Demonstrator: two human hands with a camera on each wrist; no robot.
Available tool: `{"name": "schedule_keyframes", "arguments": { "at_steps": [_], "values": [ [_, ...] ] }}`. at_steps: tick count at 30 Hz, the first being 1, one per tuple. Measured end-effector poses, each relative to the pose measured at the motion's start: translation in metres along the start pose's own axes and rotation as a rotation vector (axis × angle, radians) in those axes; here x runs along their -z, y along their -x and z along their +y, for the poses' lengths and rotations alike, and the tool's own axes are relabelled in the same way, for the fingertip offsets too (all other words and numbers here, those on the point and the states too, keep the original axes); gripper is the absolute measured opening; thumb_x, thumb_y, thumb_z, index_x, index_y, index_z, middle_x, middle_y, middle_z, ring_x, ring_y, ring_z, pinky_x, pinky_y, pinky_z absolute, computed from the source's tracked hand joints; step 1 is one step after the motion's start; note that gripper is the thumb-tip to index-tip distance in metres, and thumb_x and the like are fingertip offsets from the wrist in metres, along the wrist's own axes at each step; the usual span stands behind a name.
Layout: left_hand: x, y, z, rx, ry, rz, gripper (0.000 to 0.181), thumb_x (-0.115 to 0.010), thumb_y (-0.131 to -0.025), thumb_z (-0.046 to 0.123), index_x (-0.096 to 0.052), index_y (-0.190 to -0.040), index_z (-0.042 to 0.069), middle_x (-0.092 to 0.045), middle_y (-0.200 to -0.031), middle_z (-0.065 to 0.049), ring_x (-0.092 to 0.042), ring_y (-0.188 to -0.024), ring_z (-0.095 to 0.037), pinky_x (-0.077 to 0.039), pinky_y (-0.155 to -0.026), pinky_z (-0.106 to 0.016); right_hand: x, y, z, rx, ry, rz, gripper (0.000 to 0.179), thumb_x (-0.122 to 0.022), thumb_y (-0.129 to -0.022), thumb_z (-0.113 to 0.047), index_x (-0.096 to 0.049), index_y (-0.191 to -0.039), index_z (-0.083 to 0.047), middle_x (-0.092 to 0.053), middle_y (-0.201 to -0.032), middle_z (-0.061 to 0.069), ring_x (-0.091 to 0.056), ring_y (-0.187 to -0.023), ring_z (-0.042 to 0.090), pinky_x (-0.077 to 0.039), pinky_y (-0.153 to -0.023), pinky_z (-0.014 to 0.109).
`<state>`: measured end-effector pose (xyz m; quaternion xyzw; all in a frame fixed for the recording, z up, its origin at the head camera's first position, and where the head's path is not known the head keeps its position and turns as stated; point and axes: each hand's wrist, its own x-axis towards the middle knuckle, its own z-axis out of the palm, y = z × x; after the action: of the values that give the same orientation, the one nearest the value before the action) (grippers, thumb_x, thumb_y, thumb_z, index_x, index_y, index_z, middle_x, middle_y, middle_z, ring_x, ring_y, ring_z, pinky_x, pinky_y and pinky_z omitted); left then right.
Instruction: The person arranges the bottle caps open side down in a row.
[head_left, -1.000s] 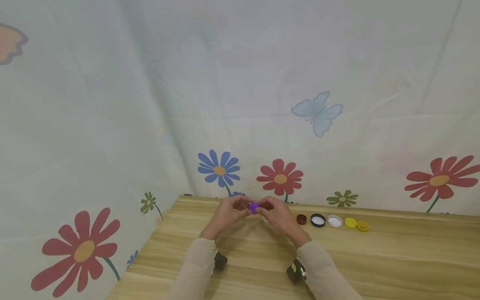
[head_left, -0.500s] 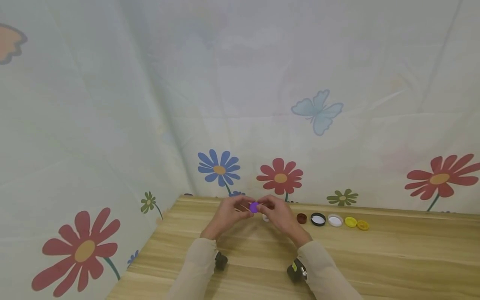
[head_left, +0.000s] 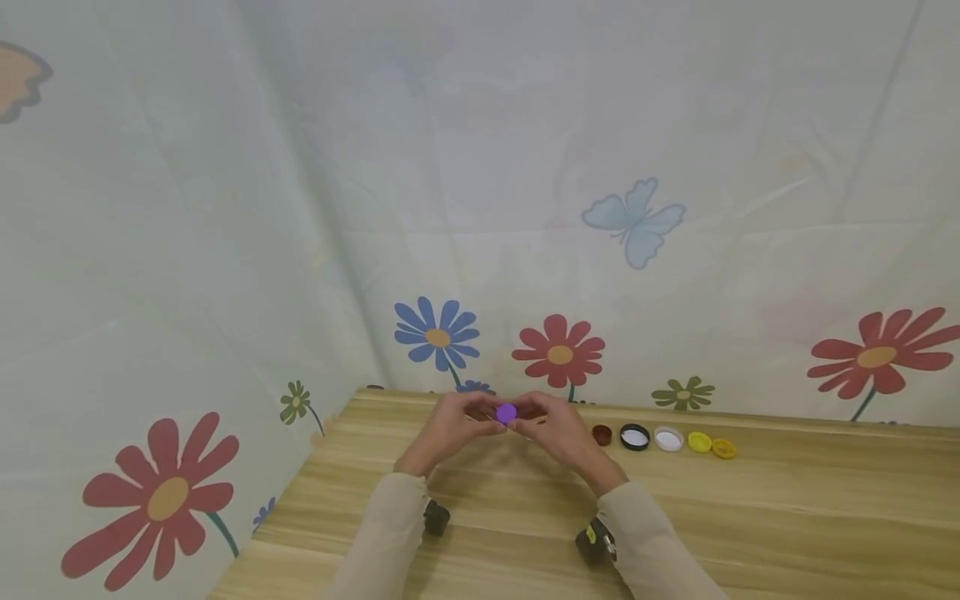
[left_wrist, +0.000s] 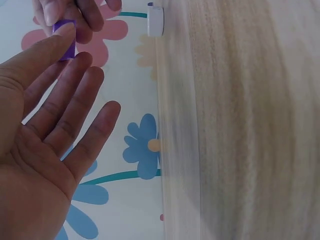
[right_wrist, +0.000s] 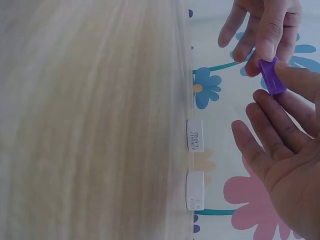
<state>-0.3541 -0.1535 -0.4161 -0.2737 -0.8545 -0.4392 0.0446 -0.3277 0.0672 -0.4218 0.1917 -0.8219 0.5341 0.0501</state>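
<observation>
A small purple cap (head_left: pixel 506 414) is held up between both hands above the far part of the wooden table. My left hand (head_left: pixel 455 427) pinches its left side between thumb and fingertips. From the right, my right hand (head_left: pixel 551 427) pinches it in the same way. In the left wrist view the cap (left_wrist: pixel 70 45) shows edge-on, with the left hand's other fingers spread loosely. The right wrist view shows the side of the cap (right_wrist: pixel 271 79) between the two thumbs. The right hand's remaining fingers are extended below it.
Right of the hands, a row of lids lies along the table's back: a brown one (head_left: pixel 602 435), a black-rimmed one (head_left: pixel 634 437), a white one (head_left: pixel 669 439) and two yellow ones (head_left: pixel 700 442). Two white caps with printed marks (right_wrist: pixel 195 135) appear in the right wrist view. A flowered curtain hangs behind.
The purple cap has turned so that its round face shows more fully to the head view. The right fingers have shifted on it, and a white piece below the right hand is now covered.
</observation>
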Motion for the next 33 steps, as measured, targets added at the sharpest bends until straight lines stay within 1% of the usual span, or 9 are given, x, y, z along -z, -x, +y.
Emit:
{"name": "schedule_keyframes", "arguments": {
  "at_steps": [3, 5, 8, 13, 16, 20, 25, 29, 33],
  "values": [
    [0.001, 0.001, 0.001, 0.022, -0.002, -0.006, 0.032, -0.087, -0.091, 0.017, -0.079, -0.121, 0.011, -0.078, -0.103, 0.004, -0.071, -0.094, -0.015, -0.059, -0.087, -0.036, 0.000, 0.000, 0.000, 0.025, 0.012, -0.002, 0.024, -0.078, -0.099, -0.015, -0.076, -0.123, -0.012, -0.075, -0.118, 0.000, -0.068, -0.112, 0.026, -0.056, -0.099, 0.047],
    [0.002, 0.001, 0.001, 0.033, -0.012, -0.010, 0.032, -0.087, -0.091, 0.018, -0.080, -0.121, 0.012, -0.078, -0.105, 0.004, -0.071, -0.095, -0.015, -0.059, -0.087, -0.037, -0.001, 0.000, 0.000, 0.035, 0.012, -0.001, 0.024, -0.079, -0.098, -0.014, -0.076, -0.122, -0.012, -0.074, -0.118, 0.001, -0.068, -0.112, 0.026, -0.056, -0.099, 0.047],
    [0.002, 0.002, 0.001, 0.030, -0.027, -0.019, 0.032, -0.088, -0.091, 0.017, -0.080, -0.121, 0.012, -0.078, -0.107, 0.004, -0.071, -0.098, -0.017, -0.058, -0.089, -0.038, -0.002, 0.000, 0.000, 0.039, 0.016, 0.001, 0.024, -0.080, -0.097, -0.013, -0.076, -0.121, -0.011, -0.074, -0.117, 0.001, -0.068, -0.111, 0.026, -0.057, -0.098, 0.046],
    [0.001, 0.003, 0.000, 0.011, -0.014, -0.041, 0.030, -0.087, -0.091, 0.015, -0.080, -0.120, 0.011, -0.078, -0.107, 0.003, -0.071, -0.102, -0.019, -0.058, -0.092, -0.038, -0.003, -0.001, 0.003, 0.039, 0.021, -0.009, 0.024, -0.080, -0.096, -0.010, -0.076, -0.119, -0.011, -0.075, -0.114, 0.000, -0.070, -0.108, 0.024, -0.058, -0.096, 0.045],
    [0.000, 0.003, 0.000, 0.022, -0.001, -0.051, 0.029, -0.087, -0.090, 0.013, -0.080, -0.118, 0.010, -0.078, -0.104, 0.003, -0.071, -0.099, -0.017, -0.058, -0.090, -0.037, -0.003, -0.001, 0.005, 0.061, 0.028, -0.022, 0.022, -0.081, -0.095, -0.007, -0.076, -0.117, -0.007, -0.075, -0.111, 0.002, -0.070, -0.107, 0.028, -0.058, -0.095, 0.045],
    [-0.002, 0.002, -0.004, 0.032, 0.004, -0.071, 0.029, -0.088, -0.088, 0.008, -0.079, -0.115, 0.009, -0.077, -0.102, 0.002, -0.072, -0.095, -0.017, -0.059, -0.087, -0.034, -0.003, -0.001, 0.008, 0.089, 0.046, -0.045, 0.020, -0.082, -0.093, -0.004, -0.077, -0.112, -0.005, -0.072, -0.107, 0.003, -0.071, -0.103, 0.029, -0.058, -0.092, 0.043],
    [-0.003, 0.003, -0.007, 0.035, 0.009, -0.096, 0.027, -0.087, -0.087, 0.005, -0.079, -0.113, 0.008, -0.077, -0.101, 0.000, -0.072, -0.095, -0.018, -0.059, -0.086, -0.033, -0.005, -0.001, 0.011, 0.074, 0.068, -0.072, 0.019, -0.081, -0.092, -0.004, -0.078, -0.111, -0.005, -0.072, -0.104, 0.002, -0.070, -0.101, 0.027, -0.057, -0.091, 0.043],
    [-0.003, 0.002, -0.009, 0.046, 0.012, -0.109, 0.027, -0.087, -0.086, 0.003, -0.079, -0.112, 0.005, -0.078, -0.102, -0.003, -0.072, -0.094, -0.018, -0.059, -0.086, -0.033, -0.006, -0.002, 0.012, 0.042, 0.088, -0.088, 0.021, -0.081, -0.091, -0.002, -0.078, -0.112, -0.004, -0.075, -0.102, 0.002, -0.069, -0.098, 0.020, -0.058, -0.090, 0.041],
    [-0.004, 0.002, -0.012, 0.053, 0.013, -0.139, 0.028, -0.087, -0.085, -0.002, -0.080, -0.112, 0.004, -0.079, -0.101, -0.003, -0.073, -0.093, -0.016, -0.059, -0.086, -0.032, -0.009, -0.001, 0.015, 0.029, 0.100, -0.107, 0.022, -0.082, -0.089, 0.000, -0.077, -0.111, -0.003, -0.075, -0.101, 0.003, -0.069, -0.095, 0.018, -0.058, -0.090, 0.039]
  ]
}}
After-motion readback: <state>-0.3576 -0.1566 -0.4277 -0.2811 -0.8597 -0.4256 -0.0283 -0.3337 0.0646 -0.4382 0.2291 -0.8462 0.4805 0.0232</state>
